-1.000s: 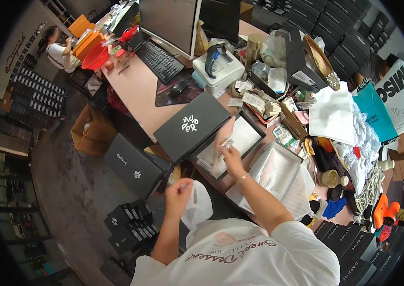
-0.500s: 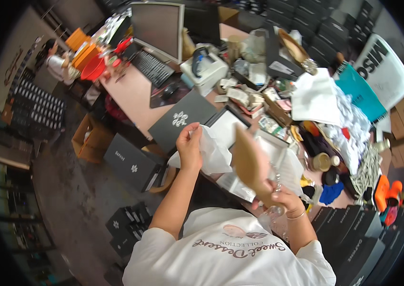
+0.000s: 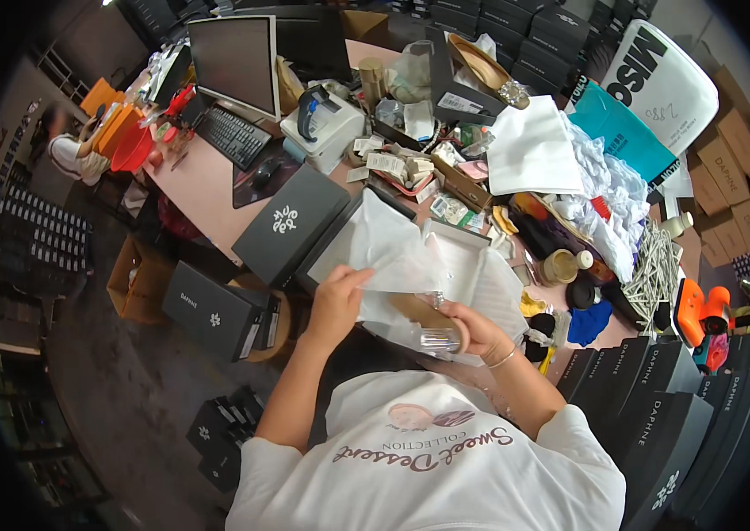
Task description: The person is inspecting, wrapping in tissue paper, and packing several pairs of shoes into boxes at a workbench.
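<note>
My left hand [image 3: 337, 305] pinches the edge of a sheet of white tissue paper [image 3: 384, 239] between thumb and fingers. A tan women's shoe [image 3: 419, 310] with a clear heel is gripped at its back part by my right hand [image 3: 484, 336]. The toe end of the shoe lies partly behind the thin tissue. Both hands are over an open shoe box [image 3: 459, 250] lined with white paper. At its left side leans a dark grey box lid [image 3: 291, 226] with a white flower mark.
Behind the box are a monitor [image 3: 233, 66], a keyboard [image 3: 232, 137] and a white label printer [image 3: 326, 128]. Another shoe [image 3: 478, 64] rests on a dark box at the back. Crumpled white paper [image 3: 605, 190] and an orange tape dispenser [image 3: 693, 310] are at right. Dark shoe boxes [image 3: 640, 403] stand beside me.
My right hand has brought the shoe down and left, to the tissue over the box. The tissue in my left hand is now spread over the box. The view has shifted to the right.
</note>
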`<state>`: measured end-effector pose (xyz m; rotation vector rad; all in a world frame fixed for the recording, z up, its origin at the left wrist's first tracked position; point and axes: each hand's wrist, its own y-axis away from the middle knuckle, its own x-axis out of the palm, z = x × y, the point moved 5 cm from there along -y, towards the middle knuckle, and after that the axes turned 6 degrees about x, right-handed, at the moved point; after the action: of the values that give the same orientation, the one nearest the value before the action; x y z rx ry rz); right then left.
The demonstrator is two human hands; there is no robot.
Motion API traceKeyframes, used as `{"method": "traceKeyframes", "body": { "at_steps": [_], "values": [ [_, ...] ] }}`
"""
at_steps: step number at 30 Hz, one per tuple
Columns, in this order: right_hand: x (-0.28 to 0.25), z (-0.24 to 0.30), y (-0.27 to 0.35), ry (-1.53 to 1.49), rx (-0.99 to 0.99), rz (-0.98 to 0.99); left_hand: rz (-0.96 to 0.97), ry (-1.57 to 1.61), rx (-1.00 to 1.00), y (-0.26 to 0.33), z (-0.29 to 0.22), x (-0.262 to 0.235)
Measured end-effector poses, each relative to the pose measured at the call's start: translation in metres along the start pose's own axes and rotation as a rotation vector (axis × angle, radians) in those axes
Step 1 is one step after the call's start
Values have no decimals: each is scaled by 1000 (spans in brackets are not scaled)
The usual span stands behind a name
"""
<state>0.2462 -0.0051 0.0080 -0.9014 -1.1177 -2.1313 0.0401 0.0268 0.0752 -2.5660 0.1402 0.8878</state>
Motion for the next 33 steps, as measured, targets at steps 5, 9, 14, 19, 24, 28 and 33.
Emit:
{"method": "traceKeyframes", "body": {
  "at_steps": [5,9,14,19,24,28,33],
  "values": [
    [7,-10,7,-290,69,269,14,137,-15,-9,-26,37],
    [1,-5,4,-455,58,427,-8,164,13,-15,-38,41],
    [-7,2,-3,-415,-6,5,-66,334,-59,-4,-57,38],
    [4,12,-27,-283,-602,-339,-184,223,219,0,-86,44],
    [0,28,-14,-374,-578,-183,-176,218,259,6,-88,39],
    [-36,13,-13,10,-832,-365,-36,287,303,21,-96,58],
    [-49,26,24,353,-683,-213,48,128,273,34,-84,34]
  ]
}}
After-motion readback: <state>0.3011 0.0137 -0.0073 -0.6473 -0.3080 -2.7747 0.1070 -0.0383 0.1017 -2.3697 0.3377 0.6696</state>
